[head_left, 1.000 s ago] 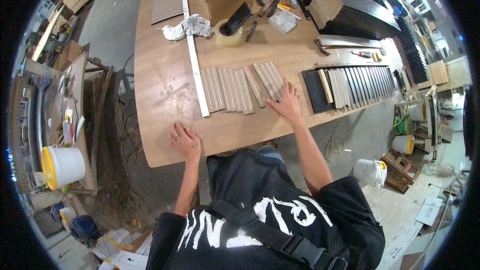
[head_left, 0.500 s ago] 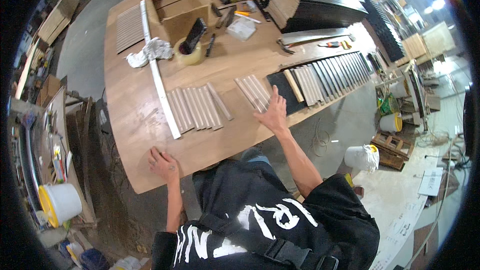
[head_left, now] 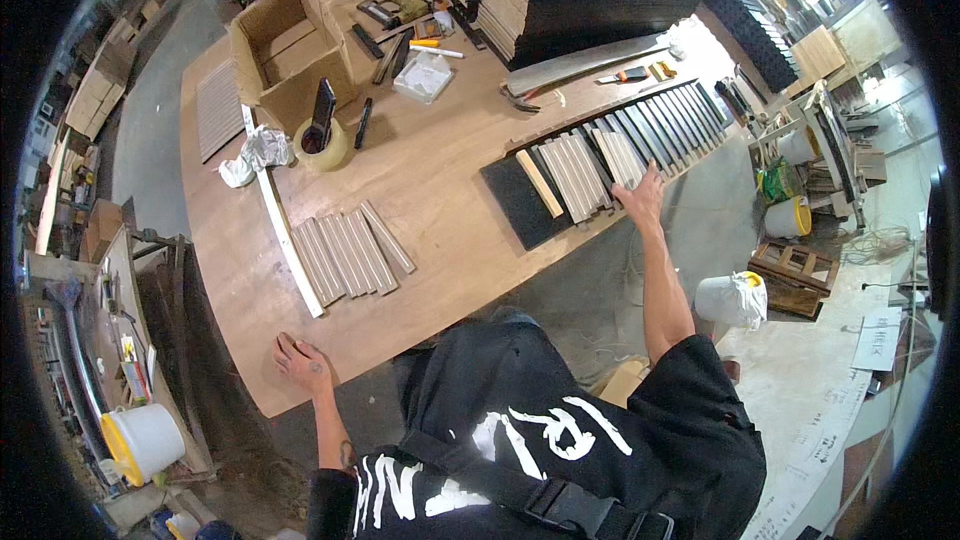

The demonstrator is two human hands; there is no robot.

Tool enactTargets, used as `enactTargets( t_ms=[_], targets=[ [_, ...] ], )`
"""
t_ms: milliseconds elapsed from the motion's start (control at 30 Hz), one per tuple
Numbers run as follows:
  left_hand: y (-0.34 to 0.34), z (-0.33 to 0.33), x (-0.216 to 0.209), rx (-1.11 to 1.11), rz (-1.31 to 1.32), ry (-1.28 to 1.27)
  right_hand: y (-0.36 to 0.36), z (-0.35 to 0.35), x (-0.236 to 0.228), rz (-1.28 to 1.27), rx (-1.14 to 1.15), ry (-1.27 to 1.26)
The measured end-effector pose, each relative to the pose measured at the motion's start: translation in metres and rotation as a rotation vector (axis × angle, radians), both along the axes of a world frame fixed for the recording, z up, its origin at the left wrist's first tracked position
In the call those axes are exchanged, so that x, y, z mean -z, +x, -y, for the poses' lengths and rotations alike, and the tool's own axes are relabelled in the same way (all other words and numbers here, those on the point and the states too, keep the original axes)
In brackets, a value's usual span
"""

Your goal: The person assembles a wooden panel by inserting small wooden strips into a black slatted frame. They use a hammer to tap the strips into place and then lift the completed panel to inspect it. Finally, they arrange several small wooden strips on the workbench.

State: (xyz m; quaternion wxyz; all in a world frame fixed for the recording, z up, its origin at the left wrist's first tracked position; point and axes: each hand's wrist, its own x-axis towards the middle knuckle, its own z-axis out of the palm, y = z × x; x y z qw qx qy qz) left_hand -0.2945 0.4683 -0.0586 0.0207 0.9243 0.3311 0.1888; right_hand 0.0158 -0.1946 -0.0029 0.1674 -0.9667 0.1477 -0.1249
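Note:
My right hand [head_left: 642, 198] is at the near end of a small group of light wooden slats [head_left: 620, 157], thumb and fingers gripping their ends. These slats lie on the black slatted panel [head_left: 690, 123], beside its row of dark slats. Just left of them rests another bunch of wooden slats [head_left: 573, 176], then a single pale wooden strip [head_left: 540, 183] on the panel's bare black end. My left hand [head_left: 302, 362] lies flat on the table's near left corner, fingers spread, holding nothing. A fanned set of grooved wooden slats [head_left: 345, 252] sits beyond it, against a long white strip [head_left: 285, 230].
On the wooden table [head_left: 440, 180] stand a cardboard box [head_left: 300, 90] and a tape roll [head_left: 335, 152] with a dark object in it. A white cloth [head_left: 258, 154] lies over the strip. A hammer [head_left: 522, 102] and a tall stack of black boards [head_left: 600, 5] are farther back.
My right hand has carried the group of wooden slats rightward from the bare tabletop onto the black panel. My left hand stays on the table corner. The view has shifted somewhat.

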Motion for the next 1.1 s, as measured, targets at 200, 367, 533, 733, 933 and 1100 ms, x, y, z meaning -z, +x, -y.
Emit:
enactTargets(
  t_ms=[200, 367, 533, 733, 933, 1100],
  targets=[
    [0.0, 0.002, 0.001, 0.0, -0.025, 0.039, 0.006, -0.003, 0.002, -0.131, -0.043, 0.021],
    [0.004, 0.01, -0.005, -0.046, -0.114, 0.011, 0.0, 0.032, 0.026, 0.106, -0.074, 0.054],
    [-0.002, 0.005, 0.003, -0.062, -0.036, -0.02, -0.032, -0.102, -0.031, 0.166, -0.248, 0.395],
    [0.005, 0.01, -0.009, -0.045, -0.019, 0.009, -0.092, -0.312, 0.018, -0.193, -0.936, 0.363],
    [0.001, 0.011, -0.01, -0.077, -0.002, -0.047, -0.131, -0.411, -0.003, -0.203, -1.016, 0.201],
    [0.003, 0.009, -0.009, -0.066, 0.036, -0.059, -0.138, -0.437, 0.018, -0.102, -0.948, 0.202]
  ],
)
